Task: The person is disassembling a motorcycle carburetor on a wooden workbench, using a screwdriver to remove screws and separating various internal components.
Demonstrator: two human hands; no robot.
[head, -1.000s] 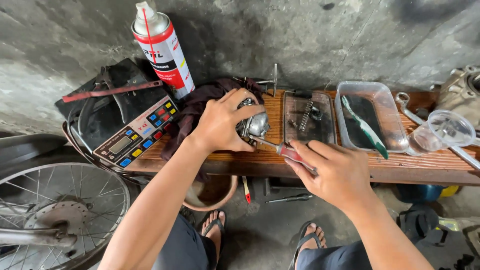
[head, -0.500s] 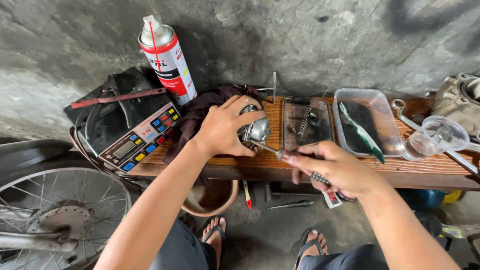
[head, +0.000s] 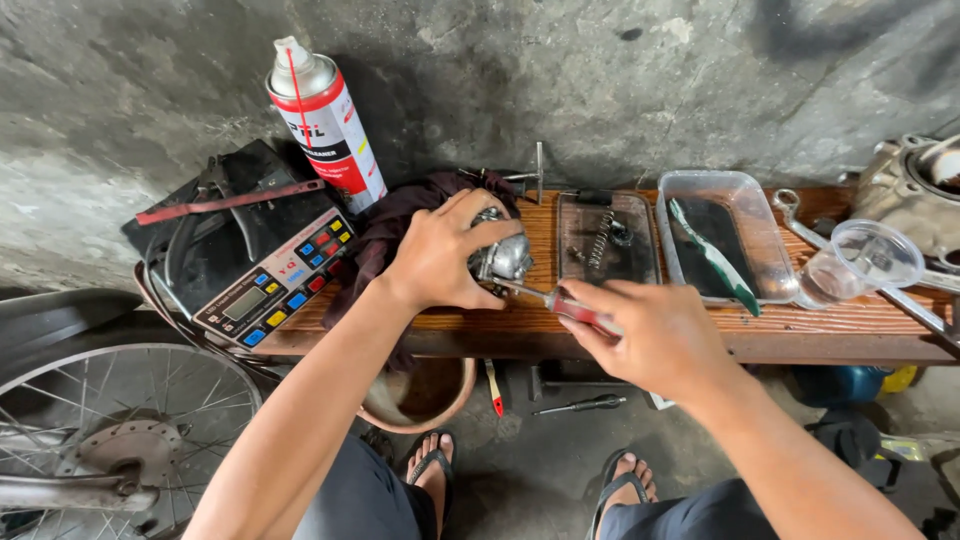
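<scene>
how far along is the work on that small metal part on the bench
Done: a spring and small bits already lie in the dark flat tray. In hand: the left hand grips the shiny metal part while the right hand works a red-handled screwdriver into it. Left: the part remains mostly assembled.

A small metal engine part, silvery and rounded like a carburetor body, sits on the wooden table under the left hand, whose fingers wrap over its top and far side, leaving only its right face showing. A screwdriver with a red handle and thin steel shaft lies nearly level in the fingers of the right hand, handle inside the grip, shaft running left and slightly up from them. Its tip touches the part's lower right side, just beside the left thumb.
</scene>
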